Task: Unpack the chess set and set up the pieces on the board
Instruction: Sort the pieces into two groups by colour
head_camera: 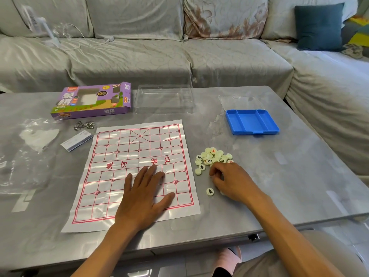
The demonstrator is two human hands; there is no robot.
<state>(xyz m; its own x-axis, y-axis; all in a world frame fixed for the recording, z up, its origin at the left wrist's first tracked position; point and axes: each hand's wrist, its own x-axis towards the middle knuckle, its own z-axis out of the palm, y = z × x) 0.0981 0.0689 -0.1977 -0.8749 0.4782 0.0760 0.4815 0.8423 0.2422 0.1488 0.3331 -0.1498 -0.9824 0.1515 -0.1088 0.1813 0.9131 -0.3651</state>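
1. Cream discs, the pieces (213,158), are heaped on the grey surface (299,176) just off the right edge of the board (119,156). One lone piece (210,191) lies apart, nearer the person, face up with a black character.
2. The board is spread flat, red grid up; no piece is seen on it yet.
3. The left hand (143,188) is laid flat on the board's near half, fingers straight and spread, pressing the sheet down. Nothing is held.
4. The right hand (229,180) is placed at the near edge of the heap, fingers curled at the pieces. Something appears to be pinched at the fingertips, but whether a piece is actually gripped cannot be told.
5. Key relation: the heap lies right of the board, directly under and ahead of the right hand; the left hand is well apart from it. The right hand is judged the one to pick.
6. From the heap, the board's squares lie to the left; a carry across its right edge is called for.
7. Round discs: no long axis to be aligned.
8. The blue tray (251,121) is seen empty, beyond the heap.
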